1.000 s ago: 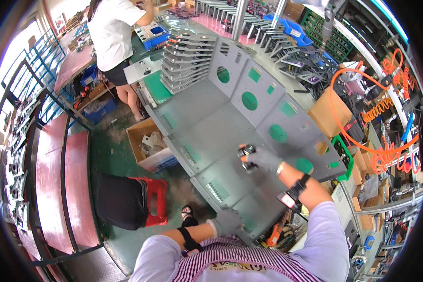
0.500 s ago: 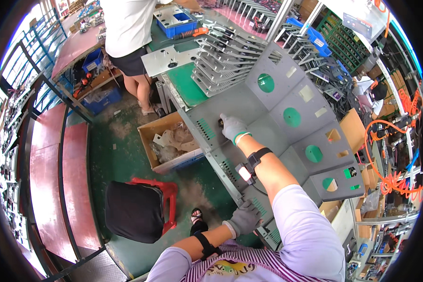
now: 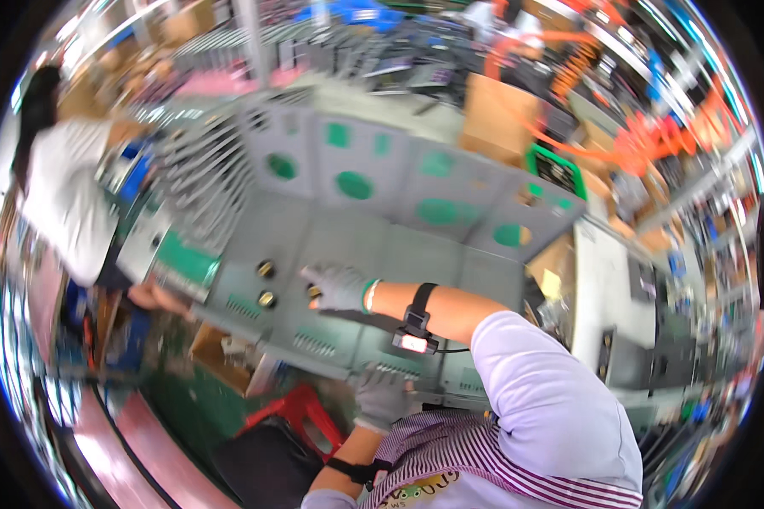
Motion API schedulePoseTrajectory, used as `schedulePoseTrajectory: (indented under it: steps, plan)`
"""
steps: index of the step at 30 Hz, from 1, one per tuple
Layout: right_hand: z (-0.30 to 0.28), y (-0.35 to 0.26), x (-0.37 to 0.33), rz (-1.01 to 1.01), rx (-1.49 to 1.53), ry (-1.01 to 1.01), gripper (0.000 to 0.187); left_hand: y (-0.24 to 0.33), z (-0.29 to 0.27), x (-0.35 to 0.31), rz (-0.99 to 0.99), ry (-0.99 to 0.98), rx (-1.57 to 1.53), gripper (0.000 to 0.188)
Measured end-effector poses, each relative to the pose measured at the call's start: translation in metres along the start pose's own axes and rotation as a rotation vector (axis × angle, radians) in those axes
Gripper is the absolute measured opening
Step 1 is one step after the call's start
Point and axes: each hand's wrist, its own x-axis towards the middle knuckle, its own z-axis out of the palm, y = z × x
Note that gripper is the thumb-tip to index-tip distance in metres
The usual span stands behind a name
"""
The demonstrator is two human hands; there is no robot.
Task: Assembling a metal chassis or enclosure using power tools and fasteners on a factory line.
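Observation:
A wide grey sheet-metal housing [image 3: 348, 229] lies before me, with round and square cut-outs in its raised back wall and slots along its front. My right hand [image 3: 339, 288], in a grey-white glove, is closed over its floor with a small round black-and-brass part [image 3: 314, 292] at the fingertips. To its left, two similar parts, a far one [image 3: 266, 268] and a nearer one [image 3: 267, 299], sit on the floor of the leftmost section. My gloved left hand [image 3: 382, 397] is at the front edge by the slots; blur hides how its fingers are bent.
Thin grey metal brackets [image 3: 202, 174] stand in a row on the left. A person in white [image 3: 72, 199] works beyond them. A cardboard box [image 3: 499, 119] and a green-rimmed crate [image 3: 556, 174] stand behind the housing; a red stool [image 3: 301, 417] is at lower left.
My view has swung to the right. My right hand has moved rightward from the leftmost section, where two round parts now show. My left hand stays near the front edge.

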Motion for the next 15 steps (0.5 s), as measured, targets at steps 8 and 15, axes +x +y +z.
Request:
schedulePoseTrajectory:
  steps: [8, 15]
  plan:
    - [-0.125, 0.131, -0.263, 0.114, 0.117, -0.494, 0.034, 0.026, 0.01, 0.016, -0.026, -0.025, 0.14, 0.016]
    - [-0.261, 0.269, -0.418, 0.813, 0.238, -0.023, 0.033, 0.044, 0.03, 0.032, -0.397, -0.053, 0.392, 0.02]
